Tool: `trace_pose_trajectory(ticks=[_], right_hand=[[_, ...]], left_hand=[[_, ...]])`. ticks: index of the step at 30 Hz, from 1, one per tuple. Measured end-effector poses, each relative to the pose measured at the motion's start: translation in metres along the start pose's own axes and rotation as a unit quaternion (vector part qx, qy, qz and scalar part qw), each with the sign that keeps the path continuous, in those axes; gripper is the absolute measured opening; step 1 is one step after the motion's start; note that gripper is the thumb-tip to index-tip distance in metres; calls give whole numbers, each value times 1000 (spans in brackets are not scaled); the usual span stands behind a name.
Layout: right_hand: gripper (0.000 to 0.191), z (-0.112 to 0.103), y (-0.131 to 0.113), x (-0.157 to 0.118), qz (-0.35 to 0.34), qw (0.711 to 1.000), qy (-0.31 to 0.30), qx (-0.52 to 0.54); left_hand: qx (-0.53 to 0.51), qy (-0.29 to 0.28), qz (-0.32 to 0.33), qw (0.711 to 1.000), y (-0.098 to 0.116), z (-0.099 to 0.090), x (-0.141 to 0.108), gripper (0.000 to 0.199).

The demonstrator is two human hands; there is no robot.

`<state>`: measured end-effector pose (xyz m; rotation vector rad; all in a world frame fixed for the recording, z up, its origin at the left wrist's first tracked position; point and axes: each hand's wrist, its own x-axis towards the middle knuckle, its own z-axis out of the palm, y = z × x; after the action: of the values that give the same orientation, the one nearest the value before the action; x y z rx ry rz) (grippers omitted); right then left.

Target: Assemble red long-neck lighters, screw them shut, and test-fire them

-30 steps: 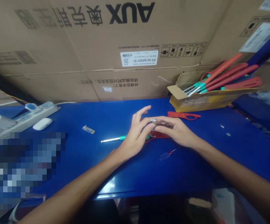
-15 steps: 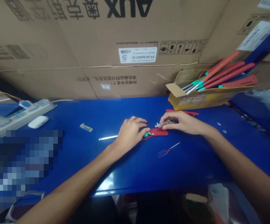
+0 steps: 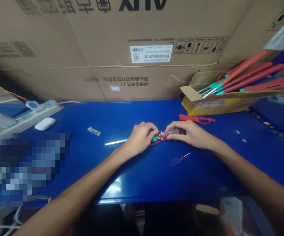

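Where the big cardboard cartons [image 3: 83, 49] fill the whole upper half of the frame, the blue bench [image 3: 132, 177] runs below them, and at frame centre both hands meet over one red tester half-shell [image 3: 165, 139] lying flat on it. The left hand [image 3: 140, 141] is curled, fingers pressing the green collar where the metal shaft [image 3: 114, 142] sticks out to the left. The right hand [image 3: 193, 134] pinches a small clear tube part [image 3: 168, 132] between thumb and fingertips, held just above the shell.

The shell looks like thin, light, stiff plastic, likely to skate on the glossy bench unless pinned; the collar end seems the firm place to hold it. The clear part is tiny and smooth, probably slippery and easily cracked, so best gripped by its ends.

At upper right, one open yellow box [image 3: 220, 103] holds at least four red-handled tools [image 3: 252, 73]; the exact count is hard to tell. One loose red shell [image 3: 197, 118] lies before it. One small clear-handled screwdriver [image 3: 178, 159] sits below the right hand, one clear piece [image 3: 94, 131] left of centre, one white earbud case [image 3: 45, 123] and one power strip [image 3: 21, 118] at the left edge.
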<state>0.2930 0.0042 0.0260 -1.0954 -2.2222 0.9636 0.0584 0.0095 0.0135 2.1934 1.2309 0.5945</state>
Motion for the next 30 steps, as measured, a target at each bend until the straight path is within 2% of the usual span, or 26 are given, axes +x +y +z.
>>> trace_pose_trajectory(ticks=[5, 8, 15, 21, 30], right_hand=[[29, 4, 2, 0, -32, 998, 9, -52], [26, 6, 2, 1, -31, 996, 36, -77], [21, 10, 4, 3, -23, 990, 83, -114], [20, 7, 3, 2, -17, 990, 70, -118], [23, 4, -2, 1, -18, 994, 49, -97]], left_hand=[[-36, -10, 38, 999, -8, -2, 2, 17], [-33, -13, 59, 998, -10, -2, 3, 16], [-49, -5, 56, 997, -11, -2, 3, 16], [-53, -4, 29, 998, -9, 0, 1, 17], [-53, 1, 22, 998, -9, 0, 1, 16]])
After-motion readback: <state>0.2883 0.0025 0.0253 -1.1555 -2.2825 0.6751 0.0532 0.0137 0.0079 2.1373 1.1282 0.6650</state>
